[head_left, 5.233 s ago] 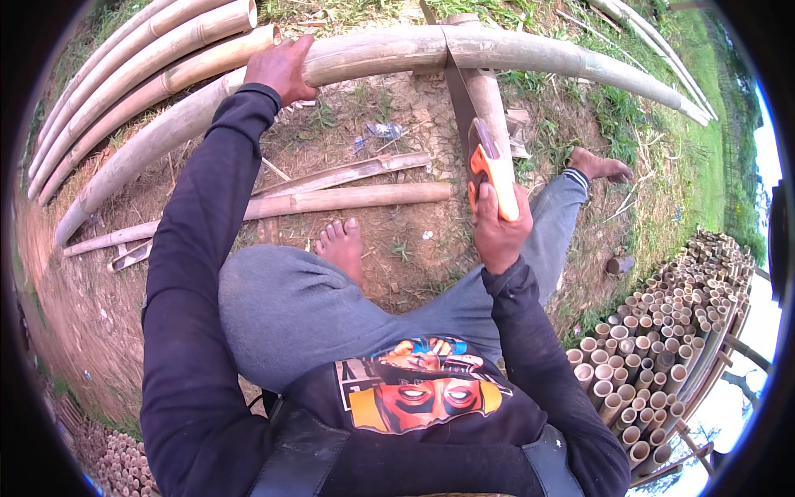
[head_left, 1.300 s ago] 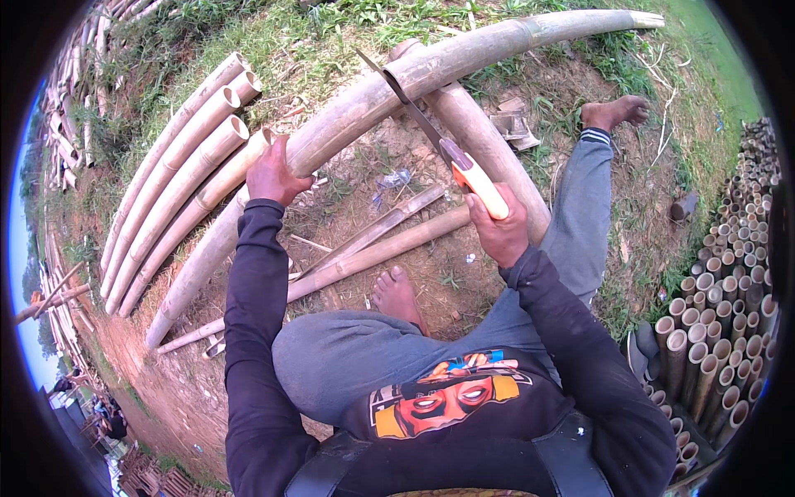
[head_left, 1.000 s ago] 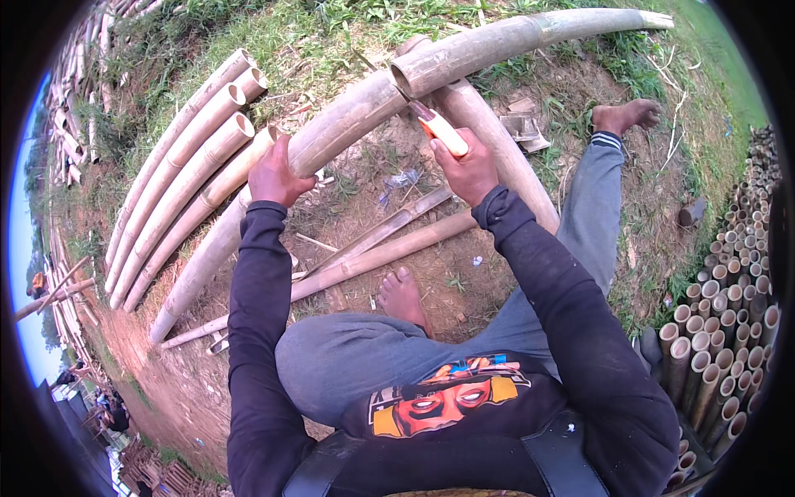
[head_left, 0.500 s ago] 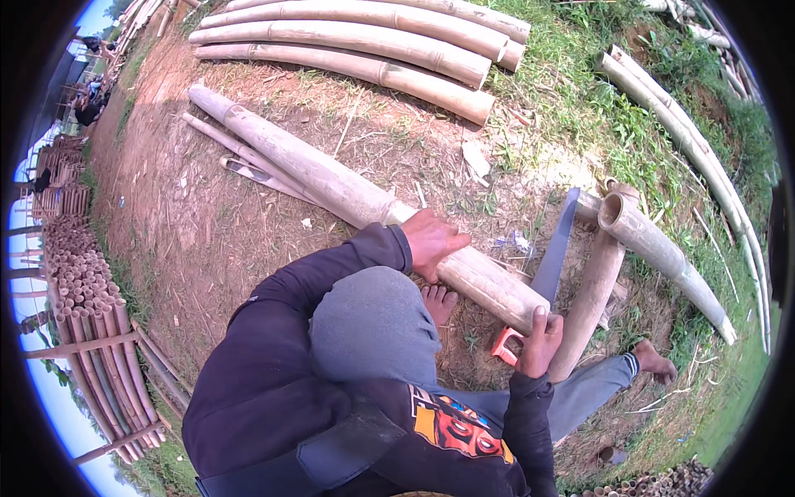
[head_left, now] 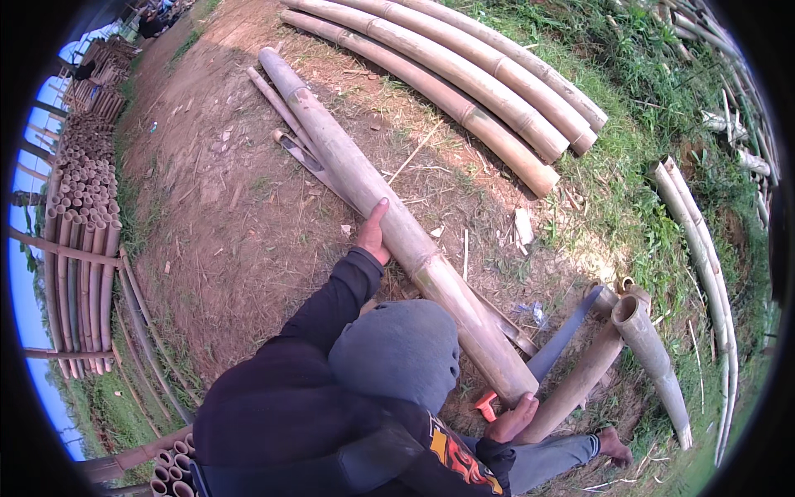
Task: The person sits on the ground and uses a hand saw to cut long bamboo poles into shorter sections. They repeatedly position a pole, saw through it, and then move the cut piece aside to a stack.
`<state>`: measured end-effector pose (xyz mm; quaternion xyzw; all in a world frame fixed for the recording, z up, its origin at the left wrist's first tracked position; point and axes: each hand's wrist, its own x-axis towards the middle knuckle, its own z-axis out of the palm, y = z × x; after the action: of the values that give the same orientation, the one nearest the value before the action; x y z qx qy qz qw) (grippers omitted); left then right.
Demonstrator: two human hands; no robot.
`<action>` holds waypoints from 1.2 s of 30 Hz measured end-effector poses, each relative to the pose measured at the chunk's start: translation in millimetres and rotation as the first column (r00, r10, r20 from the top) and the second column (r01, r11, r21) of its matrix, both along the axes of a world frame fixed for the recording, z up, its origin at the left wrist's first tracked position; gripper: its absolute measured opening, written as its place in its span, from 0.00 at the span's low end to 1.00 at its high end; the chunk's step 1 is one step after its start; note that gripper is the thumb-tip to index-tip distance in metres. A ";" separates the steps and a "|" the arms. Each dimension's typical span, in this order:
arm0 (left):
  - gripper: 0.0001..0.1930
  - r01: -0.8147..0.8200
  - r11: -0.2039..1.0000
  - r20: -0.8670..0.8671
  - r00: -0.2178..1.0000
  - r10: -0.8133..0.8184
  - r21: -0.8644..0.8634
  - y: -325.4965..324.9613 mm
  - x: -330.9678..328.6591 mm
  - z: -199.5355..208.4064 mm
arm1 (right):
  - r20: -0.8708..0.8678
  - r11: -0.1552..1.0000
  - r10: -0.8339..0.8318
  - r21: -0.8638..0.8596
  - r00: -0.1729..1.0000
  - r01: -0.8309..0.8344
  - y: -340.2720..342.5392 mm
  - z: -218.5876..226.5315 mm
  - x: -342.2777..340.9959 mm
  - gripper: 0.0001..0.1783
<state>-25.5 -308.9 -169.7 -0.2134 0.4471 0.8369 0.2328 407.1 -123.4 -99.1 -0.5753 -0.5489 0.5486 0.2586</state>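
Note:
A long, thick bamboo pole (head_left: 397, 219) slants from the far left to just in front of me. My left hand (head_left: 374, 235) grips its left side partway along, thumb up against it and the other fingers hidden underneath. At the near end my right hand (head_left: 511, 419) holds the rim, its fingers partly out of sight. Just past that end rests a hand saw, its grey blade (head_left: 565, 333) tilted up against the bamboo pieces and its orange handle (head_left: 486, 406) low, partly behind the pole. A shorter bamboo piece (head_left: 580, 381) props diagonally beside the blade.
Another cut bamboo piece (head_left: 650, 360) leans at the right, its hollow end up. Thinner split bamboo (head_left: 302, 153) lies along the pole's left. Several long bamboo poles (head_left: 464, 87) lie at the back, and two more (head_left: 700, 240) at the far right. Stacked bamboo (head_left: 83, 248) stands at the left.
My left hand has gone from the top of the pole near its close end to its left side farther along. My right hand stays at the near end. The view has turned.

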 end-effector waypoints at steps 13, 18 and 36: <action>0.52 -0.277 0.890 -0.352 0.925 0.145 -0.362 75.4 -192.7 50.8 | -0.397 0.943 0.223 -0.145 0.890 -0.301 102.8 -45.9 -225.0 0.25; 0.60 -0.029 0.290 -0.259 0.540 -0.801 -0.957 106.7 -195.9 30.0 | -0.261 0.909 0.417 0.111 0.870 -0.403 116.1 -44.6 -274.3 0.26; 0.33 0.136 0.328 -0.353 -0.246 -0.903 -0.935 302.5 -33.1 40.7 | 0.311 0.950 0.247 0.108 0.918 -0.293 -22.4 -11.6 82.5 0.18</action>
<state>-58.6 -6.3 -129.0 0.5517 0.7449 0.3231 0.1904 489.6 -145.8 -110.8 -0.5475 -0.6956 0.4439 0.1388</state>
